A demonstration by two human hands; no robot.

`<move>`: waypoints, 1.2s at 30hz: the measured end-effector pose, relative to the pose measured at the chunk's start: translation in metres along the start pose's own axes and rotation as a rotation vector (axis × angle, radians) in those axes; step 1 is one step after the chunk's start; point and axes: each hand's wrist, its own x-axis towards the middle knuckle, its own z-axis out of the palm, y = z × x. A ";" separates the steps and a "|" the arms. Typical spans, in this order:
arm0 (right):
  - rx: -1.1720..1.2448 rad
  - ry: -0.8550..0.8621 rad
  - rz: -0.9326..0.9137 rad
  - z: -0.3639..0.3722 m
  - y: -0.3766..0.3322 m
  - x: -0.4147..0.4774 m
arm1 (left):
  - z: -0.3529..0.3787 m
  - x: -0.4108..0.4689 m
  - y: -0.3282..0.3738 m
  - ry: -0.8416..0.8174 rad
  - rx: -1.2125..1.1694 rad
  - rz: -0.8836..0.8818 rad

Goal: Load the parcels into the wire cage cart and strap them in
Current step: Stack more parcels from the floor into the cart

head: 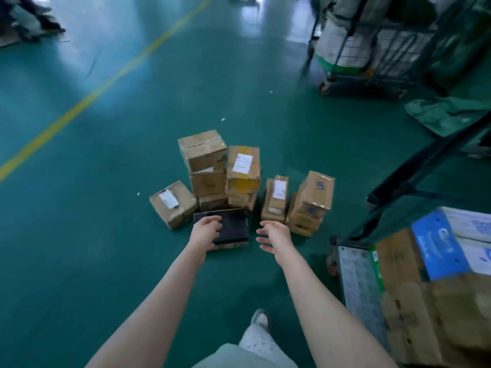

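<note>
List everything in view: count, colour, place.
cardboard parcels: about ten, brown, stacked on the floor, centre
dark parcel: one, black, flat in front of the stacks
near cart: one, dark green frame, right
loaded boxes: several, brown and blue, in the near cart
far cart: one, top right, holds pale sacks
green cloth: one, on the floor, right
yellow line: one, diagonal, left
floor: teal
shoe: one, grey, bottom centre
left hand: grips the dark parcel
right hand: open, holds nothing

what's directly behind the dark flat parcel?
A stack of brown cartons stands right behind the dark flat parcel. The left hand covers the parcel's left part; the lowest carton's base is hidden.
</note>
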 end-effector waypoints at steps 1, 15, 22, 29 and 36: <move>-0.012 -0.008 -0.002 0.008 -0.004 0.004 | -0.006 0.004 0.001 0.011 -0.013 -0.003; -0.168 -0.148 0.073 0.161 -0.101 0.104 | -0.099 0.124 0.077 0.196 -0.109 -0.046; -0.237 -0.179 0.139 0.224 -0.147 0.155 | -0.132 0.190 0.118 0.236 -0.110 -0.056; -0.287 -0.191 0.213 0.275 -0.153 0.188 | -0.166 0.241 0.127 0.234 -0.075 -0.120; -0.171 -0.093 0.283 0.334 -0.156 0.223 | -0.215 0.314 0.142 0.098 0.042 -0.161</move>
